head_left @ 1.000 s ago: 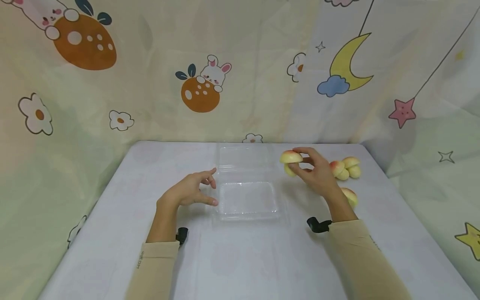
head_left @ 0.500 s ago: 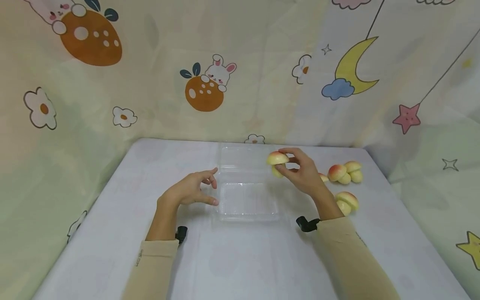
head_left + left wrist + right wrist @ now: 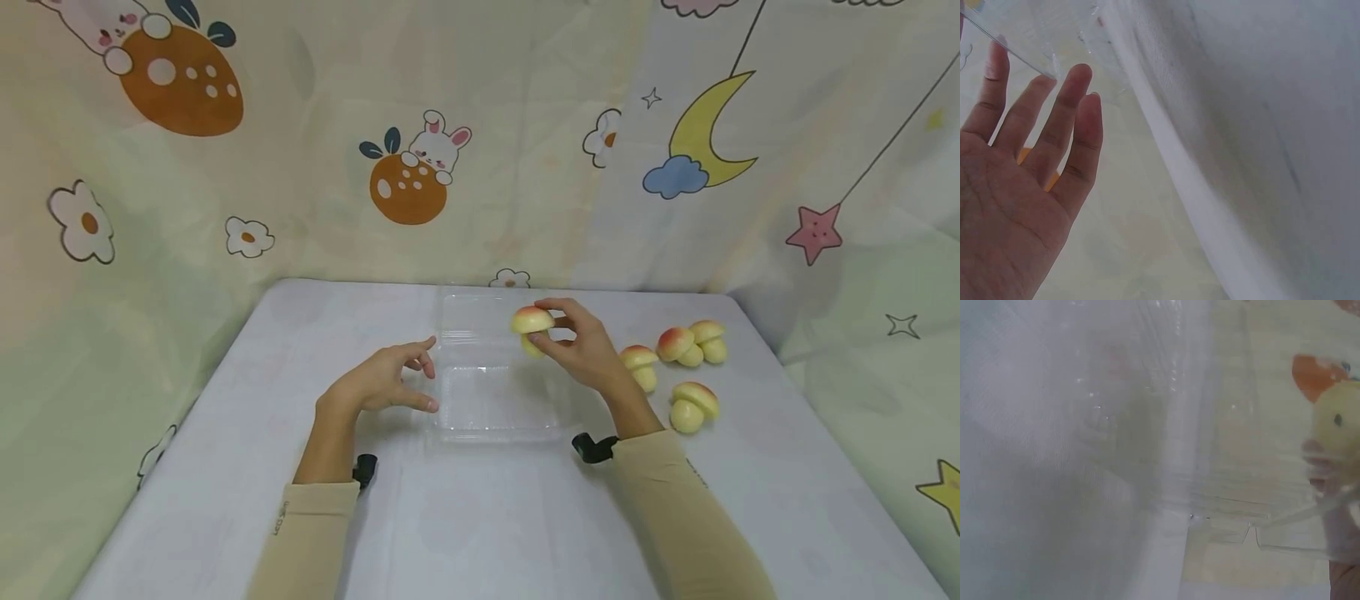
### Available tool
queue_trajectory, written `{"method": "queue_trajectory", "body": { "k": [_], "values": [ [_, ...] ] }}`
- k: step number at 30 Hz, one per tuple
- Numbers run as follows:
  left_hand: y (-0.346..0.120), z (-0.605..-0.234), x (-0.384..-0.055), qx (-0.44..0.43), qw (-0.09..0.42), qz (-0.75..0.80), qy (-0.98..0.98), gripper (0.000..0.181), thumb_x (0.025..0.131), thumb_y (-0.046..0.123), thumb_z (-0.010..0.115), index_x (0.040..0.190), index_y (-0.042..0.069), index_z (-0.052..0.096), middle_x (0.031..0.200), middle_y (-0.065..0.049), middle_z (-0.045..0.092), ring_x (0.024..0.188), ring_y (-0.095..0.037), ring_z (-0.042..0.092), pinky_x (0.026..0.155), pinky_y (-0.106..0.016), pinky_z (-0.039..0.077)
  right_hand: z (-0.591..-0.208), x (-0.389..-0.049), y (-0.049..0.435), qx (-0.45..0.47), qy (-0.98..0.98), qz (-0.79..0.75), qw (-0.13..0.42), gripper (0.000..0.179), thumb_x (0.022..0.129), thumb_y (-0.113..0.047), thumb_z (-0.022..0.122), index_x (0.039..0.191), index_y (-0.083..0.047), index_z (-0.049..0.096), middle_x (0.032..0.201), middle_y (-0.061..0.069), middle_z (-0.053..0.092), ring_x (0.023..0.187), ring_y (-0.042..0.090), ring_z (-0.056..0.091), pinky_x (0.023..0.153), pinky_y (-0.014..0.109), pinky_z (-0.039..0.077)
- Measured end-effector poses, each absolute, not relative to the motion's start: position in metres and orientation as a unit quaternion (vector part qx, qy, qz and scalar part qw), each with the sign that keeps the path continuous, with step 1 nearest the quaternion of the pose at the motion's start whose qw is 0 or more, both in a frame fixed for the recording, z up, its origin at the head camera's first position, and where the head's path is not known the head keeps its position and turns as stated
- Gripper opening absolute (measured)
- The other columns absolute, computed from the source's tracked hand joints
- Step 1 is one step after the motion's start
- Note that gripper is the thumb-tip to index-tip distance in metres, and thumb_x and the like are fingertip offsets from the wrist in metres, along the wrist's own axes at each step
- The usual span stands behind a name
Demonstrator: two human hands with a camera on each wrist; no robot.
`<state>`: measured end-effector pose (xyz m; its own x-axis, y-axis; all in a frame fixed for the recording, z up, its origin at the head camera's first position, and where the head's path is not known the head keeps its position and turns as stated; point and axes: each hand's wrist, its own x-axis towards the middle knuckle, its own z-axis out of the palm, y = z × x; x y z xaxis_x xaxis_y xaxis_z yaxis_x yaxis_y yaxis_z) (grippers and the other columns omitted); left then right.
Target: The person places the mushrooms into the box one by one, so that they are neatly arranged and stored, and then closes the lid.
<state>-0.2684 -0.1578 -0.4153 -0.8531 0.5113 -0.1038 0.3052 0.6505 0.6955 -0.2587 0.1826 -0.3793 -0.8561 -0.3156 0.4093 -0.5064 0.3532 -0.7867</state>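
Note:
My right hand (image 3: 581,350) pinches a toy mushroom (image 3: 531,320) with a red-yellow cap and pale yellow stem. It holds the mushroom upright over the right side of a clear plastic clamshell box (image 3: 498,435), whose lid (image 3: 472,333) lies folded back behind the base. In the right wrist view, that mushroom (image 3: 1335,419) shows through the clear plastic. At the box's left edge is my left hand (image 3: 382,379), thumb and fingers spread apart, fingertips right at the rim. The left wrist view shows this hand (image 3: 1029,150) with extended fingers by a clear plastic edge.
Several more mushrooms lie on the right of the white table (image 3: 480,517): one (image 3: 639,371) close beside my right wrist, one (image 3: 693,406) nearer the front, and a cluster (image 3: 690,346) toward the back. A patterned curtain (image 3: 300,150) hangs behind the table.
My right hand has carried the mushroom leftward, from right of the box to over it. More of the mushrooms on the table show now. My left hand has stayed in place.

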Motion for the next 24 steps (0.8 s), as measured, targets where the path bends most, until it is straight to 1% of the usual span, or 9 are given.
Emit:
{"method": "queue_trajectory", "body": {
  "k": [5, 11, 17, 20, 24],
  "values": [
    [-0.157, -0.415, -0.268, 0.223, 0.150, 0.349, 0.898, 0.052, 0.071, 0.043, 0.094, 0.105, 0.015, 0.065, 0.168, 0.005, 0.030, 0.139, -0.027, 0.049, 0.113, -0.056, 0.038, -0.386, -0.262, 0.177, 0.238, -0.827, 0.506, 0.061, 0.048, 0.093, -0.003, 0.075, 0.137, 0.000, 0.055, 0.140, 0.016, 0.056, 0.114, 0.043, 0.065, 0.081, 0.029, 0.060],
    [-0.156, -0.416, -0.269, 0.224, 0.147, 0.343, 0.900, 0.052, 0.071, 0.042, 0.094, 0.104, 0.015, 0.065, 0.168, 0.005, 0.030, 0.138, -0.027, 0.050, 0.112, -0.056, 0.038, -0.410, -0.279, 0.175, 0.243, -0.831, 0.497, 0.060, 0.050, 0.092, -0.005, 0.076, 0.138, -0.002, 0.056, 0.139, 0.016, 0.056, 0.115, 0.043, 0.064, 0.081, 0.036, 0.061],
    [-0.152, -0.415, -0.269, 0.227, 0.149, 0.342, 0.900, 0.051, 0.072, 0.042, 0.094, 0.104, 0.015, 0.065, 0.168, 0.005, 0.030, 0.138, -0.027, 0.049, 0.111, -0.057, 0.038, -0.418, -0.282, 0.172, 0.249, -0.825, 0.504, 0.057, 0.051, 0.091, -0.013, 0.080, 0.137, -0.010, 0.059, 0.137, 0.009, 0.059, 0.114, 0.039, 0.066, 0.081, 0.036, 0.061],
    [-0.151, -0.415, -0.269, 0.222, 0.151, 0.343, 0.900, 0.050, 0.072, 0.041, 0.094, 0.104, 0.016, 0.065, 0.168, 0.006, 0.031, 0.138, -0.027, 0.049, 0.111, -0.056, 0.039, -0.420, -0.281, 0.168, 0.245, -0.826, 0.505, 0.047, 0.050, 0.091, -0.016, 0.081, 0.135, -0.014, 0.059, 0.137, 0.004, 0.060, 0.114, 0.034, 0.066, 0.081, 0.034, 0.061],
    [-0.154, -0.415, -0.268, 0.216, 0.150, 0.341, 0.903, 0.050, 0.073, 0.042, 0.094, 0.104, 0.016, 0.065, 0.169, 0.005, 0.029, 0.139, -0.026, 0.049, 0.109, -0.054, 0.040, -0.423, -0.281, 0.157, 0.257, -0.828, 0.497, 0.028, 0.049, 0.091, -0.019, 0.081, 0.135, -0.015, 0.059, 0.135, 0.004, 0.061, 0.115, 0.032, 0.066, 0.080, 0.031, 0.061]
  ]
}}
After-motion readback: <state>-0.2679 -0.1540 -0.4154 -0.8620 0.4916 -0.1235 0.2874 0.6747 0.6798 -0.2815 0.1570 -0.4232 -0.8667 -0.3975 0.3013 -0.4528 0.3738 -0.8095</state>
